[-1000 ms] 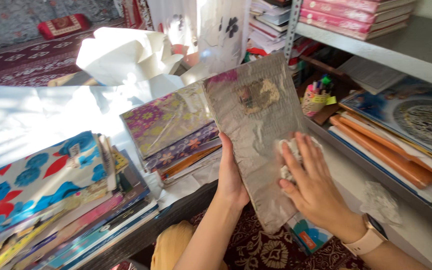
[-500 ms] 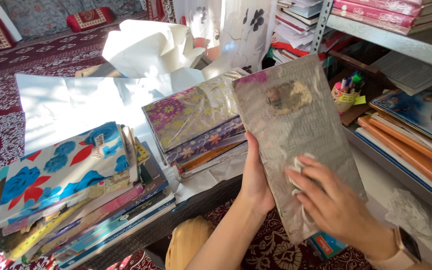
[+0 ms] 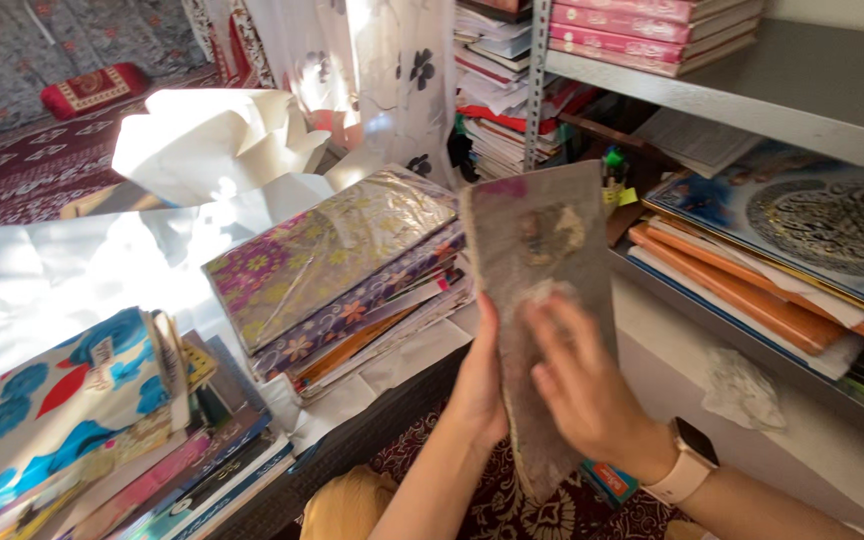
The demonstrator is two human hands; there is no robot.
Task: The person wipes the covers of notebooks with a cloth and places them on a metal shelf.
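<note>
Grey book (image 3: 542, 270) gripped edge-on by left hand (image 3: 477, 385), wiped by cloth-clenching right hand (image 3: 582, 385); could be levered loose.

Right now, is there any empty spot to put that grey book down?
Yes: the pale ledge below the metal shelf is bare between the grey book and the crumpled cloth. The white paper behind the floral stack also looks free. Crowded: the blue-flowered pile and the shelves.

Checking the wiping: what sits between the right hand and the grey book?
In the head view, a pale cloth lies under the right hand, against the grey book.
</note>
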